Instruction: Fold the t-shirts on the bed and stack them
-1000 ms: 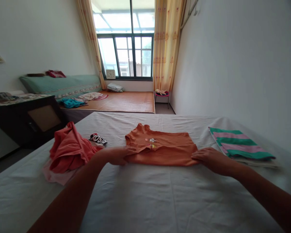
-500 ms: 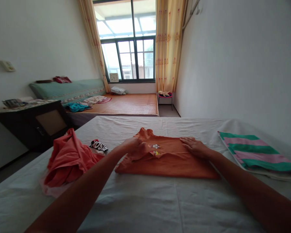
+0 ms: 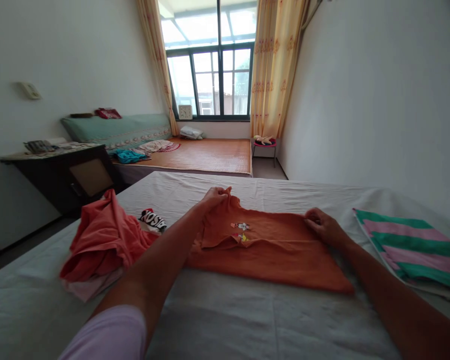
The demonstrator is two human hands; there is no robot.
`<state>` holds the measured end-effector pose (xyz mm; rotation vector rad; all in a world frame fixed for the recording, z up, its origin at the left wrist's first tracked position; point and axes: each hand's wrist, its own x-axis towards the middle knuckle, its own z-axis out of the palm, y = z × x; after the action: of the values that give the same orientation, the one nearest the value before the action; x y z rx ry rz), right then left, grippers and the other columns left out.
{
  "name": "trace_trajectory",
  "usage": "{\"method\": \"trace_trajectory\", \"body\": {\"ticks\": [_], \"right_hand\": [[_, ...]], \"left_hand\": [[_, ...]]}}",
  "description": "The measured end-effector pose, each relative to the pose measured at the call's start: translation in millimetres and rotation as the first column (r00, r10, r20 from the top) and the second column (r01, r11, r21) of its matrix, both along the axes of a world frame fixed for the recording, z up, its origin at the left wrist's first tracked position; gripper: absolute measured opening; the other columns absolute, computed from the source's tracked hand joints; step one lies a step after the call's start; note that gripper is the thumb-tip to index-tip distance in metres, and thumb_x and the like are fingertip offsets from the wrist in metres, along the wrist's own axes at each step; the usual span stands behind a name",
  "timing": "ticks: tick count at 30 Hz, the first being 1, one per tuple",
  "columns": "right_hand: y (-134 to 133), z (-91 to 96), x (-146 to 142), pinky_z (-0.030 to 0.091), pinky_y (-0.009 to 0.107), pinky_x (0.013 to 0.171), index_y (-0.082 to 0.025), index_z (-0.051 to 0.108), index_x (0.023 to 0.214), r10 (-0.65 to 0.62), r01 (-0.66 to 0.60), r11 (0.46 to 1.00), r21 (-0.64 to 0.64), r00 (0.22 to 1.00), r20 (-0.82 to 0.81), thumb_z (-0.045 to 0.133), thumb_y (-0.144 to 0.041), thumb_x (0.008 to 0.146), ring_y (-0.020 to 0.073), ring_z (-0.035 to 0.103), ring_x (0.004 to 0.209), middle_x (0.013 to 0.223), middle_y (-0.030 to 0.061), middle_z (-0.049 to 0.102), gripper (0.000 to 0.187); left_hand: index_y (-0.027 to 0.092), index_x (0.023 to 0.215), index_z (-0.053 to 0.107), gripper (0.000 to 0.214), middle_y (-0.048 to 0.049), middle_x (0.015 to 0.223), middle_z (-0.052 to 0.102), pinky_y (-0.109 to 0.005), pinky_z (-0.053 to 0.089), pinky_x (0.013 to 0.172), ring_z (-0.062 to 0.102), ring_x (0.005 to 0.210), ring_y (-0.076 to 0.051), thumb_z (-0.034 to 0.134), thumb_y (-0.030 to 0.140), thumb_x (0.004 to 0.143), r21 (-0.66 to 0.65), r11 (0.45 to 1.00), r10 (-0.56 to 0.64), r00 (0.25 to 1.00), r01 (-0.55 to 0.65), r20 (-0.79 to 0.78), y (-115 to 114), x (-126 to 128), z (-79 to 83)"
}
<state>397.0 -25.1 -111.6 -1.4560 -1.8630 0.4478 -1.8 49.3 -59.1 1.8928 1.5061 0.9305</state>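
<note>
An orange T-shirt (image 3: 270, 260) with small cartoon figures on it lies partly folded in front of me on a pale sheet (image 3: 225, 325). At its far left, by the neckline, my left hand (image 3: 214, 198) pinches the cloth, and a small tip of fabric sticks up past the fingers. My right hand (image 3: 324, 226) grips the far right edge of the shirt with curled fingers. A crumpled coral garment (image 3: 105, 235) sits to the left of my left forearm.
Beside the coral garment lies a black-and-white lettered cloth (image 3: 152, 220). A folded green-and-pink striped cloth (image 3: 416, 245) is on the right. Beyond stand a bed with a woven mat (image 3: 210, 155), a dark cabinet (image 3: 93, 177) and a pink stool (image 3: 264, 144).
My left hand has moved from the shirt's left part up to its far neckline edge. My right hand has shifted right and closed on the edge, after lying flat. The view has shifted slightly.
</note>
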Motion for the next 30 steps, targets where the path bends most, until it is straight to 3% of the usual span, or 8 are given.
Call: {"method": "trace_trajectory", "body": {"ticks": [4, 7, 10, 13, 17, 21, 27, 30], "right_hand": [[-17.2, 25.8, 4.8, 0.051, 0.035, 0.081, -0.022, 0.056, 0.096, 0.107, -0.124, 0.991, -0.052, 0.962, -0.251, 0.067, -0.049, 0.070, 0.0226, 0.063, 0.090, 0.090, 0.0055, 0.065, 0.040], [-31.2, 44.1, 15.5, 0.051, 0.033, 0.078, -0.021, 0.058, 0.106, 0.188, -0.234, 0.961, -0.151, 0.945, -0.266, 0.072, -0.048, 0.068, 0.0222, 0.063, 0.089, 0.094, 0.0057, 0.064, 0.049], [-44.0, 50.4, 21.4, 0.052, 0.033, 0.076, -0.019, 0.065, 0.100, 0.298, -0.338, 0.894, -0.296, 0.939, -0.172, 0.073, -0.051, 0.065, 0.0225, 0.063, 0.085, 0.090, 0.0058, 0.066, 0.047], [-54.0, 44.2, 17.7, 0.052, 0.035, 0.079, -0.018, 0.069, 0.083, 0.377, -0.387, 0.846, -0.366, 0.921, -0.102, 0.072, -0.051, 0.064, 0.0241, 0.063, 0.086, 0.087, 0.0067, 0.068, 0.038], [-60.3, 31.7, 11.5, 0.053, 0.036, 0.078, -0.018, 0.069, 0.077, 0.367, -0.366, 0.883, -0.294, 0.929, -0.052, 0.065, -0.044, 0.070, 0.0228, 0.064, 0.083, 0.085, 0.0075, 0.067, 0.027], [-59.8, 29.7, 16.6, 0.053, 0.034, 0.077, -0.018, 0.070, 0.078, 0.365, -0.349, 0.907, -0.236, 0.931, 0.027, 0.059, -0.033, 0.073, 0.0212, 0.063, 0.082, 0.084, 0.0071, 0.066, 0.019], [-58.3, 51.4, 6.4, 0.051, 0.034, 0.076, -0.021, 0.070, 0.076, 0.431, -0.356, 0.882, -0.309, 0.873, 0.227, 0.054, -0.024, 0.070, 0.0203, 0.063, 0.076, 0.079, 0.0049, 0.067, 0.018], [-56.7, 65.9, -16.4, 0.049, 0.035, 0.078, -0.022, 0.071, 0.084, 0.426, -0.352, 0.902, -0.249, 0.816, 0.391, 0.052, -0.022, 0.071, 0.0220, 0.063, 0.081, 0.085, 0.0061, 0.069, 0.023]], "left_hand": [[0.012, 0.084, 0.063, 0.023, -0.0011, 0.074, 0.063, -0.023, 0.045, 0.062, 0.056, 0.067, -0.013, 0.060, 0.030, 0.071, 0.083, 0.982, -0.181, 0.969, 0.169, 0.169, -26.9, -16.1, 26.8], [0.012, 0.084, 0.063, 0.025, -0.0025, 0.076, 0.065, -0.025, 0.046, 0.066, 0.058, 0.072, -0.015, 0.065, 0.032, 0.069, 0.035, 0.938, -0.345, 0.918, 0.345, 0.197, -58.3, -39.5, 36.2], [0.012, 0.082, 0.066, 0.020, -0.0014, 0.074, 0.065, -0.024, 0.046, 0.067, 0.059, 0.072, -0.015, 0.064, 0.029, 0.071, -0.064, 0.878, -0.470, 0.880, 0.474, 0.069, -90.6, -59.1, 31.0], [0.014, 0.081, 0.071, 0.015, -0.0020, 0.077, 0.068, -0.025, 0.046, 0.074, 0.060, 0.076, -0.016, 0.061, 0.022, 0.073, -0.051, 0.829, -0.559, 0.820, 0.557, -0.123, -111.2, -68.3, 16.5], [0.019, 0.086, 0.075, 0.017, -0.0055, 0.098, 0.070, -0.029, 0.043, 0.092, 0.061, 0.094, -0.018, 0.062, 0.021, 0.075, 0.019, 0.773, -0.616, 0.758, 0.634, -0.212, -117.6, -72.5, 3.2], [0.022, 0.088, 0.076, 0.017, -0.0067, 0.101, 0.071, -0.033, 0.041, 0.097, 0.061, 0.101, -0.020, 0.061, 0.028, 0.080, 0.004, 0.752, -0.649, 0.742, 0.659, -0.171, -116.6, -78.2, 5.3], [0.022, 0.084, 0.076, 0.020, -0.0068, 0.098, 0.073, -0.037, 0.038, 0.102, 0.061, 0.102, -0.021, 0.065, 0.038, 0.077, -0.027, 0.757, -0.651, 0.748, 0.653, -0.128, -115.7, -83.5, 7.5], [0.022, 0.084, 0.076, 0.019, -0.0068, 0.097, 0.073, -0.035, 0.042, 0.097, 0.062, 0.100, -0.021, 0.066, 0.036, 0.077, -0.022, 0.760, -0.648, 0.754, 0.650, -0.109, -116.4, -83.7, 7.0]]}}
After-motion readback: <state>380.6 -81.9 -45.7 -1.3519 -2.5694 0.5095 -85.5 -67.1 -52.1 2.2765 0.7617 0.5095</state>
